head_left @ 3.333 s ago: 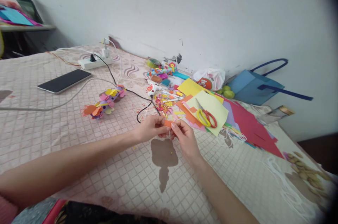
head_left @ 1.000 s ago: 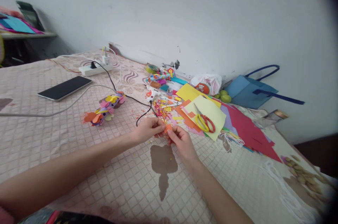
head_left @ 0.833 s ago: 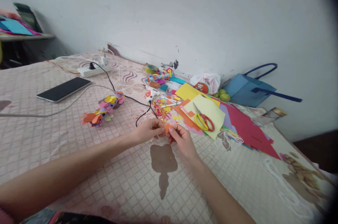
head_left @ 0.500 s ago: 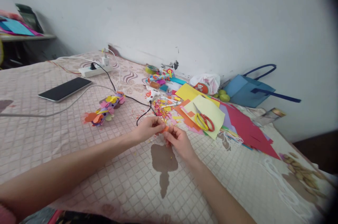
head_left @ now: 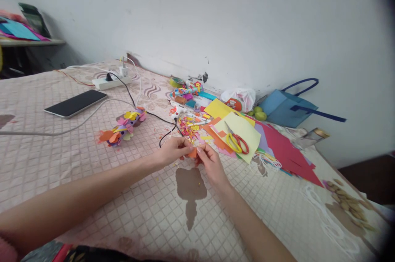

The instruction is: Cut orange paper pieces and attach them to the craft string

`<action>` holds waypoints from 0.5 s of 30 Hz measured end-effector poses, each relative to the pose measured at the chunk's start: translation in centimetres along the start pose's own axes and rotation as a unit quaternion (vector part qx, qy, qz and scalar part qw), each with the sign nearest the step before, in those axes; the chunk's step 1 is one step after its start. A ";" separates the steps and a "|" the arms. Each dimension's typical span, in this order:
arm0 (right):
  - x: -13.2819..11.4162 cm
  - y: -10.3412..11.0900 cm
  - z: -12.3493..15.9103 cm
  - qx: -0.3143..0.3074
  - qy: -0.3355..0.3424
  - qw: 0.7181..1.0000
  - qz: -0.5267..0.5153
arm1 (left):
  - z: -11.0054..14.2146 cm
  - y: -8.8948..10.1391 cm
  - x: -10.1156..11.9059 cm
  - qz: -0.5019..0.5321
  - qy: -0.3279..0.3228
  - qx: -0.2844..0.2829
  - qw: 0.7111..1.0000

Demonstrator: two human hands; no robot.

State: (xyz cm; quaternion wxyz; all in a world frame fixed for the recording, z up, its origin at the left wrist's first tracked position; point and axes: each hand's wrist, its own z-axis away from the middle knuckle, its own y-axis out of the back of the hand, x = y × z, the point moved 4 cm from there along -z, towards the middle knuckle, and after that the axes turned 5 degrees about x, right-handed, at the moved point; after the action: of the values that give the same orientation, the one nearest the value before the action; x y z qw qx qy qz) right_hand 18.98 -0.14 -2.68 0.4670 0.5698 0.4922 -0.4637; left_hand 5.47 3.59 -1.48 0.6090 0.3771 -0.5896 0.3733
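Note:
My left hand (head_left: 173, 151) and my right hand (head_left: 209, 163) meet over the quilted pink bedspread (head_left: 92, 171). Both pinch a small orange paper piece (head_left: 193, 153) between their fingertips, the left from the left side, the right from the right. Just beyond them lie paper scraps (head_left: 189, 124), yellow-and-red scissors (head_left: 236, 142) on a pale yellow sheet (head_left: 243, 130), and a white glue gun (head_left: 177, 110) with a black cord.
A paper-flower roll (head_left: 121, 126) lies to the left, a phone (head_left: 75, 103) and power strip (head_left: 109, 82) farther back. Red sheets (head_left: 286, 151), a blue bag (head_left: 284, 107), a plastic bag (head_left: 242, 97) and green fruits (head_left: 258, 114) lie along the wall at right.
Both hands have stayed together on the orange piece, which looks smaller and more folded than 3.3 s ago. The view has shifted slightly.

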 end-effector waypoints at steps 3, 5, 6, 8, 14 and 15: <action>0.1 -0.2 0.2 -0.021 -0.010 1.000 0.011 | 0.0 0.0 0.0 0.007 -0.002 0.004 1.000; 0.0 -0.5 0.3 -0.056 -0.010 0.998 0.020 | -0.1 0.1 0.0 0.008 0.000 0.005 1.000; 0.0 -0.5 0.3 -0.065 -0.008 0.998 0.024 | 0.0 0.1 0.0 0.007 0.000 0.007 1.000; -0.1 -0.5 0.3 -0.057 -0.007 0.998 0.032 | 0.0 0.1 0.1 0.007 -0.004 0.012 1.000; -0.2 -0.4 0.3 -0.034 0.004 0.998 0.043 | 0.1 -0.2 -0.3 0.004 0.022 -0.021 1.000; -0.3 -0.5 0.3 -0.034 0.010 0.998 0.049 | 0.1 -0.3 -0.4 0.004 0.031 -0.027 0.999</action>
State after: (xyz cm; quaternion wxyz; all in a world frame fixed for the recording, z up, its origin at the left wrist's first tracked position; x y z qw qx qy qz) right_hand 18.46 -0.47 -2.47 0.5034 0.5820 0.4838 -0.4169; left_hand 5.69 3.39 -1.91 0.6351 0.3463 -0.5820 0.3715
